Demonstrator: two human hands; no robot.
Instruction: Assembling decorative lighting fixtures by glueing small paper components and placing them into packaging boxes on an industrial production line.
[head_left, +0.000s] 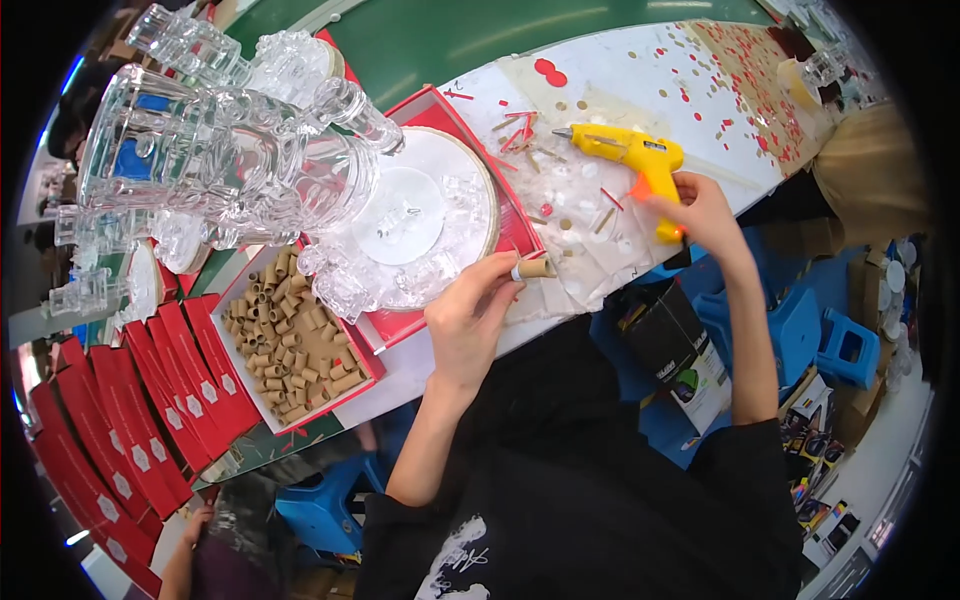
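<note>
Head view, left hand (468, 318) pinching cardboard tube (533, 268), right hand (700, 208) gripping yellow glue gun (630, 155)

White worktable (640, 75), surface spattered with red and tan paper dots. Directly on it: open red box of cardboard tubes (290, 345), red tray (515, 215) bearing a round base, stacked red boxes (130, 420).

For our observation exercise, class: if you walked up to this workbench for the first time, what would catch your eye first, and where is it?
The yellow glue gun stands out at upper right, gripped by the right hand over the white table. At upper left looms a stack of clear glass pieces. Between them the left hand pinches a small cardboard tube, beside a red box of cardboard tubes.
</note>
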